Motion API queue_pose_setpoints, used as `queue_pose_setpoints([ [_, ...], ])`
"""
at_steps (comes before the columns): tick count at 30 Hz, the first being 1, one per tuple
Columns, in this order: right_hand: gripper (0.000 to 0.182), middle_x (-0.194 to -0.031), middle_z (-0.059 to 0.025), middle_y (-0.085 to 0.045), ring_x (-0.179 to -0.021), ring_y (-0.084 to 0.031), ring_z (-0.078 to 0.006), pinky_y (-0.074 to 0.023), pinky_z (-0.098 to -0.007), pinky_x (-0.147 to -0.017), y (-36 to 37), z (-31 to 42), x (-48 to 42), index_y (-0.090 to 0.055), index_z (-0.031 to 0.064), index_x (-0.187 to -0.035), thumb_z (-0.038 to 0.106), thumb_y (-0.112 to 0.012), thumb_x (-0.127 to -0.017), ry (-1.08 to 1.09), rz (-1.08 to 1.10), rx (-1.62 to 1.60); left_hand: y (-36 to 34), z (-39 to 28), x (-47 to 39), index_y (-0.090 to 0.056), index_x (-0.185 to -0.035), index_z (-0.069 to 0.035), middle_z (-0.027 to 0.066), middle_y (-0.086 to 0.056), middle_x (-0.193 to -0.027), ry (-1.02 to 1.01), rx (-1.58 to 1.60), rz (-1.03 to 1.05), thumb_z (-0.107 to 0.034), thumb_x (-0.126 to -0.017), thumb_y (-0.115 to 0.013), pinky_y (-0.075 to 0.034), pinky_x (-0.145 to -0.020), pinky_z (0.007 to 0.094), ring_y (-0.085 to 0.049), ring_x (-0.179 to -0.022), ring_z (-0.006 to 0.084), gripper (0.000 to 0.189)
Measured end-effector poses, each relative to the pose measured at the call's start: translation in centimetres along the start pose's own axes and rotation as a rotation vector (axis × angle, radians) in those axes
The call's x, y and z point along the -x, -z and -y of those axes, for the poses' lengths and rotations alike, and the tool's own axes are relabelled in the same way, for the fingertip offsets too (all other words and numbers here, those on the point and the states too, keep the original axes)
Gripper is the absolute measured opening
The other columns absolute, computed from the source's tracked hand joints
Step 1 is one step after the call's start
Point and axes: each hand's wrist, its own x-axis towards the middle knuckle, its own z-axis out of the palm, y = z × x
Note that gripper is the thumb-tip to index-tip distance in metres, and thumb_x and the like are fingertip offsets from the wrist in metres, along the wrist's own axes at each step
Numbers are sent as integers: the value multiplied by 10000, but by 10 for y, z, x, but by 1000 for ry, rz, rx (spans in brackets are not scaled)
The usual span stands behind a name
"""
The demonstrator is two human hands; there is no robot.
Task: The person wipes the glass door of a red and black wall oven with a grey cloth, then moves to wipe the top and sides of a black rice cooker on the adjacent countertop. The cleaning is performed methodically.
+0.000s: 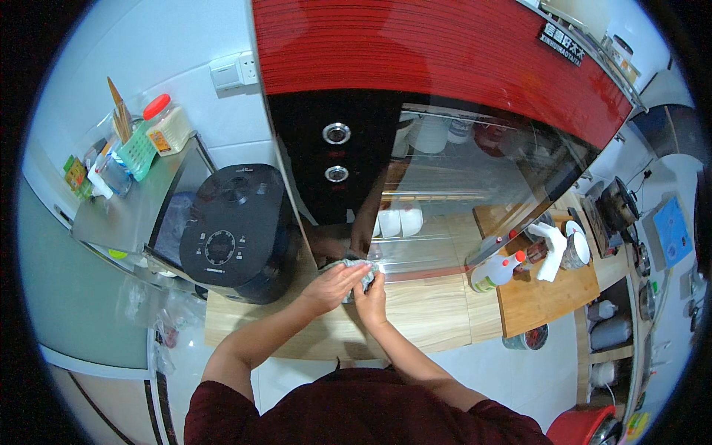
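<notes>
Both my hands meet at the lower edge of a red and black cabinet (345, 206) with a glass door. My left hand (332, 288) lies with extended fingers over a crumpled grey-green cloth (364, 271). The cloth is pinched between it and my right hand (371, 297), whose fingers close on the cloth's right side. White bowls (400, 222) show behind the glass. Two round knobs are set in the black panel above my hands. Below the cabinet is a light wooden countertop (423, 317).
A black rice cooker (239, 233) stands left of my hands. To the right are a white bottle with a red cap (497, 271) and a wooden cutting board (550, 303). A red-lidded jar (167, 128) and a green basket (138, 150) stand on the metal shelf at left.
</notes>
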Motion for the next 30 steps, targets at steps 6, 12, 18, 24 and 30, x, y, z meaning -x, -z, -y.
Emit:
queue_pose_setpoints([
  [6,394,-999,-252,-496,-911,-505,-409,-429,-431,-791,20,97,-9,-442,-43,-1130,98,-609,-802,545,-192,190,47,7,-14,-592,-1166,-54,33,-463,-1333,331,-98,-258,-140,-815,-513,-254,-1044,363,-378,-1254,182,370],
  [12,345,-976,-209,-506,-843,-520,-372,-454,-406,-718,23,141,-16,-486,-36,-1090,11,-607,-770,827,-186,334,53,9,-17,-530,-1188,8,130,-446,-1317,553,-27,-390,-182,-812,-511,-261,-1037,471,-372,-1245,307,422],
  [18,302,-956,-226,-512,-834,-536,-400,-469,-429,-704,3,65,-6,-466,-39,-1074,23,-569,-798,639,-9,248,-13,-22,17,-497,-1224,22,131,-403,-1357,547,56,-279,-134,-803,-503,-255,-1046,465,-359,-1258,309,448],
  [24,319,-986,-241,-510,-868,-535,-403,-472,-430,-729,13,85,-8,-465,-45,-1105,13,-560,-806,737,-12,269,-4,-25,15,-499,-1208,34,160,-429,-1331,572,90,-309,-111,-793,-519,-249,-1057,471,-364,-1260,327,440],
  [30,364,-1010,-227,-495,-890,-516,-382,-442,-420,-767,23,167,-22,-496,-44,-1124,0,-589,-774,885,-246,291,65,11,-39,-450,-1262,44,179,-379,-1378,552,72,-649,-133,-837,-532,-233,-1067,482,-316,-1305,334,468],
])
